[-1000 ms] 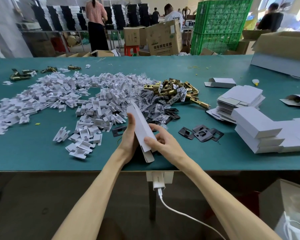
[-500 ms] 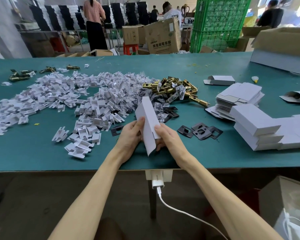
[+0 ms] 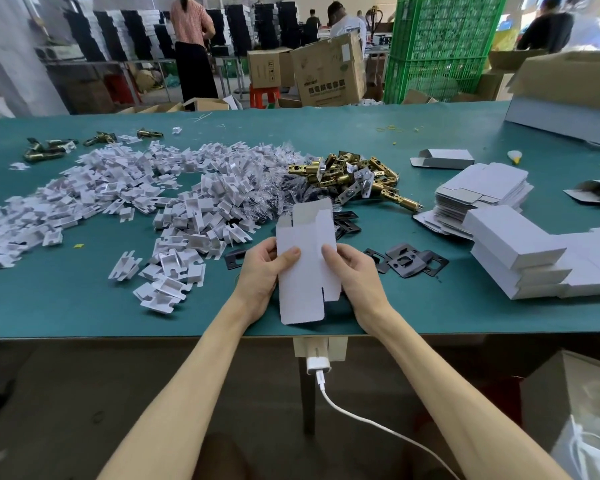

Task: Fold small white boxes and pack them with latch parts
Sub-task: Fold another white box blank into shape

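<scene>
White cardboard box blank (image 3: 305,268), unfolded with flaps open, sits upright above the green table's (image 3: 66,306) near edge, pinched between left hand (image 3: 262,271) and right hand (image 3: 355,271). Black metal plates (image 3: 407,261) lie just right; brass latch bolts (image 3: 354,174) are heaped beyond.

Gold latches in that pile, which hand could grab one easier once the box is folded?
Probably the right hand. Both hands pinch the white box, but the gold latches lie beyond it toward the right, while the left hand sits by the white plastic inserts.
</scene>
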